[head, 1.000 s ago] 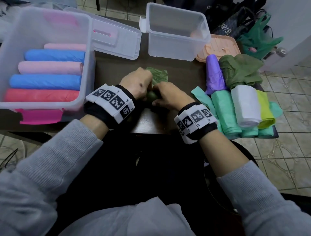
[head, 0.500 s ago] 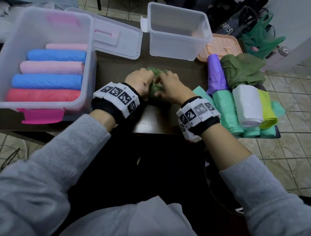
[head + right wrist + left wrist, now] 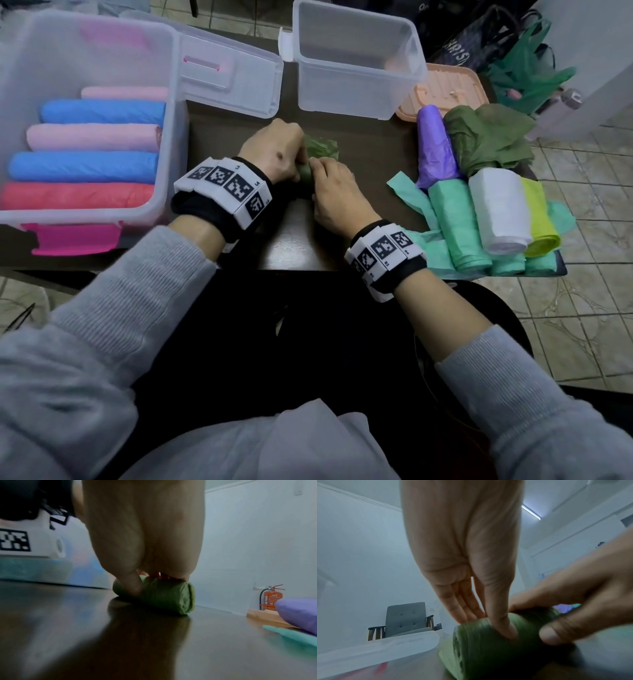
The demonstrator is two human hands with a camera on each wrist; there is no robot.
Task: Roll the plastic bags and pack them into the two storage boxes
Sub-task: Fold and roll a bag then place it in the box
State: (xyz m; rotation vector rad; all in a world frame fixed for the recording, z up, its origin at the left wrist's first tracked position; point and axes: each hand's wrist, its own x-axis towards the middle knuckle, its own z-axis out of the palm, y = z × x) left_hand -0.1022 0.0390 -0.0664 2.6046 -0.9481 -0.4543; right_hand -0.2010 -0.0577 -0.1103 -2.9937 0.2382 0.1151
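A dark green plastic bag (image 3: 305, 173) lies on the dark table, mostly wound into a tight roll (image 3: 163, 597). A short flat tail (image 3: 323, 149) sticks out on its far side. My left hand (image 3: 274, 150) grips the roll's left end, thumb (image 3: 505, 628) on the near side and fingers over the back. My right hand (image 3: 334, 192) grips the right part, thumb (image 3: 132, 585) pressed on the front. The left storage box (image 3: 171, 120) holds several pink, blue and red rolls. The right storage box (image 3: 356, 61) looks empty.
A clear lid (image 3: 233, 72) lies between the boxes and a peach lid (image 3: 445, 89) behind the right box. At the table's right end lie purple (image 3: 435, 147), mint (image 3: 455, 219), white (image 3: 500, 209) and yellow-green (image 3: 541, 219) rolls and a loose olive bag (image 3: 486, 137).
Both hands have kept winding the green bag away from me. The roll is thicker and the flat tail beyond it is shorter.
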